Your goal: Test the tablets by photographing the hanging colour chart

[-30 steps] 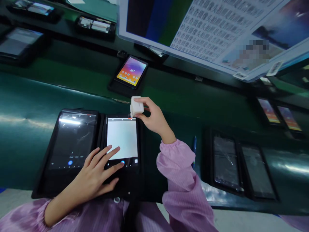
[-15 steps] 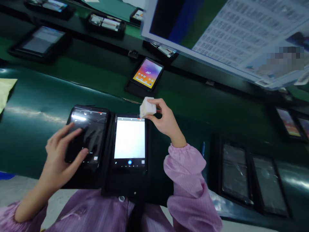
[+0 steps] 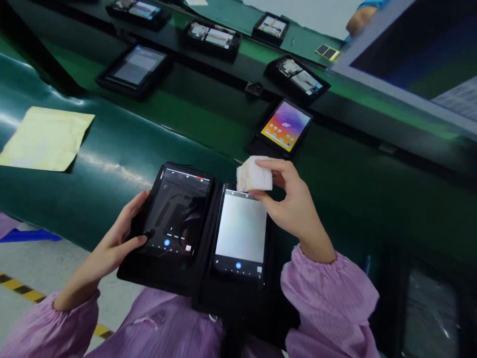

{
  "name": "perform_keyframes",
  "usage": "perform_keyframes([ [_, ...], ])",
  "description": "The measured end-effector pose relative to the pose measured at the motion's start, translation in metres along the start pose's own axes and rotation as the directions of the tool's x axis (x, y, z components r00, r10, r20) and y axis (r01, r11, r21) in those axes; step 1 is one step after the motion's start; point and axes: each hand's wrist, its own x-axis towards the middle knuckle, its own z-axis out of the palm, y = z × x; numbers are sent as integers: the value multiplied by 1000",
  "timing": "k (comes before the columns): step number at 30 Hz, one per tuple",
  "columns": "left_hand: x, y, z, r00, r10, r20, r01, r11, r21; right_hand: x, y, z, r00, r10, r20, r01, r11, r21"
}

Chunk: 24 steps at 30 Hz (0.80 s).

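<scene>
Green belt (image 3: 112,149), two tablets at near edge. Left hand (image 3: 112,246) grips dark tablet (image 3: 175,214), thumb pressing its screen: tap step, I'd judge. Right hand (image 3: 294,204) pinches white wad (image 3: 255,175) over the far edge of lit tablet (image 3: 242,231).

The dark green belt (image 3: 93,164) carries a black double tray (image 3: 160,278), which hangs over the belt's near edge. A flat yellow sheet (image 3: 44,139) lies well to the left of that tray and beyond it. A lit tablet (image 3: 285,124) sits in its holder just beyond the tray, to the right. Another dark tray (image 3: 428,308) lies to its far right
</scene>
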Motion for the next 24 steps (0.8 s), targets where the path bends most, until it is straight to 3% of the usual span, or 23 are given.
perform_keyframes([
  [6,1,-10,-1,999,32,28,-32,999,-16,16,-12,20,1000,-23,14,23,1000,6],
  [11,-1,-8,1,995,53,83,-49,998,-50,27,-9,39,995,-35,95,30,998,50],
  [19,-1,-6,22,989,138,49,-144,977,159,45,-3,53,990,-50,135,42,998,56],
  [24,-1,-5,23,990,140,27,-143,971,192,43,-2,52,991,-34,131,25,998,65],
])
